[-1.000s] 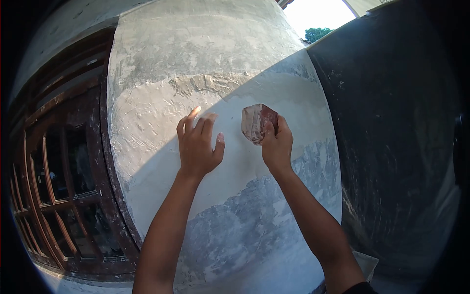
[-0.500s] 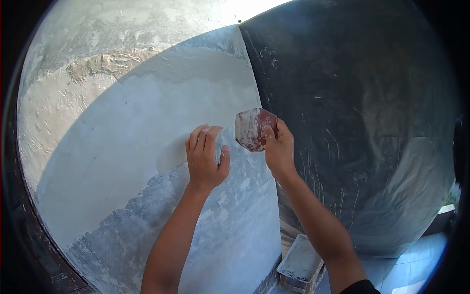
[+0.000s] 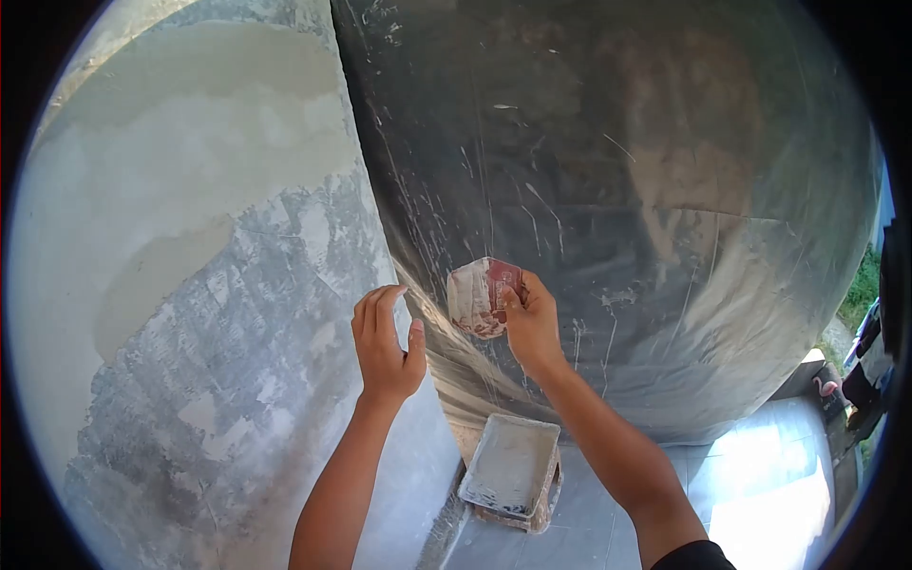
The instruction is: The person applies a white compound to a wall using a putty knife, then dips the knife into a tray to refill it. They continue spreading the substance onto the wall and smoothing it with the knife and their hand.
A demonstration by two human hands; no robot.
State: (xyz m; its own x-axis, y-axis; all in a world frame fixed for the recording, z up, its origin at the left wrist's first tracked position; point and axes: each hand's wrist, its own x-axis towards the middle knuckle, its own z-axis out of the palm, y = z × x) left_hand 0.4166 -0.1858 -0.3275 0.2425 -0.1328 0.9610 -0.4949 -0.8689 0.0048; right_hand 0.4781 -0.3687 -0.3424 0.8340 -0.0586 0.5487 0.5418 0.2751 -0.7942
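Observation:
Pinched between the thumb and fingers of my right hand (image 3: 534, 321) is a flat reddish scraper (image 3: 483, 296) with many-sided edges, its left part coated in pale plaster. It is held up in front of the dark sheet. My left hand (image 3: 388, 344) is raised near the wall's right edge, fingers curved and apart, holding nothing; whether it touches the wall is unclear. The wall (image 3: 228, 313) has a smooth pale coat above and rougher, patchy grey below.
A large dark plastic sheet (image 3: 589, 190) hangs right of the wall. Below it, a shallow tray (image 3: 513, 465) smeared with plaster rests on a stand on the tiled floor (image 3: 608, 484). Dark items and greenery show at the far right.
The view has turned right and down, so the wall has shifted left and more of the tray and floor shows. The scraper, still in my right hand, has moved from the wall's edge to before the sheet.

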